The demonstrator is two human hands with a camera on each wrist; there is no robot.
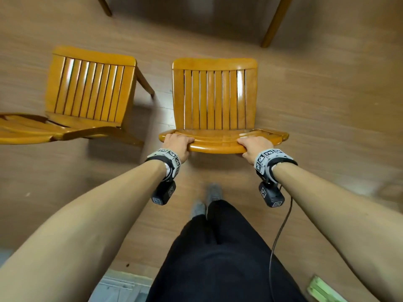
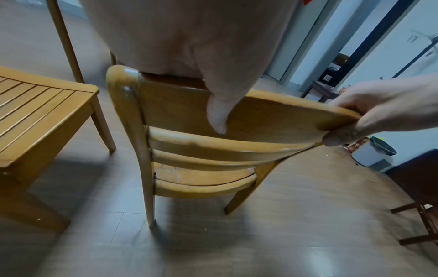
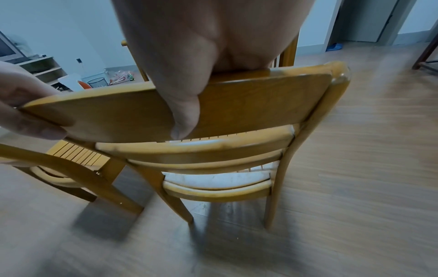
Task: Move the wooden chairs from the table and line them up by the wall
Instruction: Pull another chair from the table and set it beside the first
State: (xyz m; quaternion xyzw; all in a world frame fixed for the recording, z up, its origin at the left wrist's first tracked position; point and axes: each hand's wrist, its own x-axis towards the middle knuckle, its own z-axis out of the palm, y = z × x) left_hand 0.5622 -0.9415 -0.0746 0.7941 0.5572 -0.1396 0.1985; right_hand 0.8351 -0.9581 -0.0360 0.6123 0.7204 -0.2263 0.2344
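A honey-coloured wooden chair (image 1: 214,99) with a slatted seat stands on the floor right in front of me, its back towards me. My left hand (image 1: 177,141) grips the left end of its top rail (image 1: 218,142), thumb down the back face (image 2: 218,112). My right hand (image 1: 254,144) grips the right end the same way (image 3: 187,112). A second matching chair (image 1: 87,90) stands just to the left, facing the same way. The held chair (image 2: 201,150) has its legs near the floor; whether they touch is unclear.
Two table legs (image 1: 275,22) stand beyond the chairs at the top of the head view. A white bin (image 2: 372,151) and dark furniture (image 2: 417,180) lie to the right. My legs and socked feet (image 1: 209,199) are directly behind the chair. Wood-look floor all round.
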